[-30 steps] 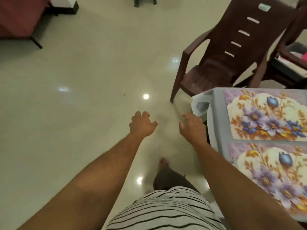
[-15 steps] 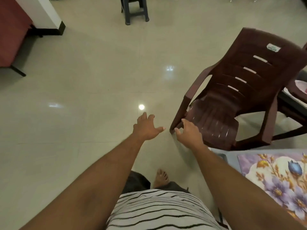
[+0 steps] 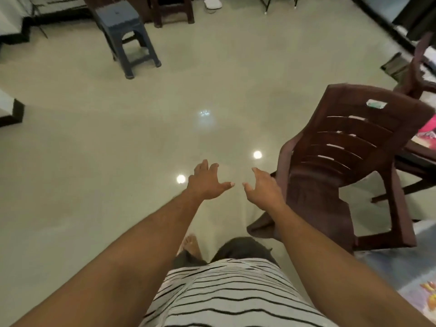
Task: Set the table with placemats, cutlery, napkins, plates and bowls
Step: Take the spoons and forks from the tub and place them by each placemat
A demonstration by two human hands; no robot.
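Observation:
My left hand [image 3: 206, 181] and my right hand [image 3: 263, 188] reach forward over the floor, side by side, fingers loosely spread, and neither holds anything. Only a corner of the grey-covered table [image 3: 391, 263] shows at the lower right edge, with a sliver of a floral placemat [image 3: 428, 292] on it. My right hand is just left of a brown plastic chair [image 3: 346, 166] without touching it. No cutlery, napkins, plates or bowls are in view.
The brown chair stands between me and the table's far side. A grey plastic stool [image 3: 125, 31] stands at the back left beside a dark brown stool [image 3: 172, 10]. Another dark chair [image 3: 422, 64] and dark furniture line the right edge. Shiny beige floor lies ahead.
The view has swung up and to the left, so the table and placemats have nearly slid out at the lower right. Both hands stay empty, and their fingers have spread a little.

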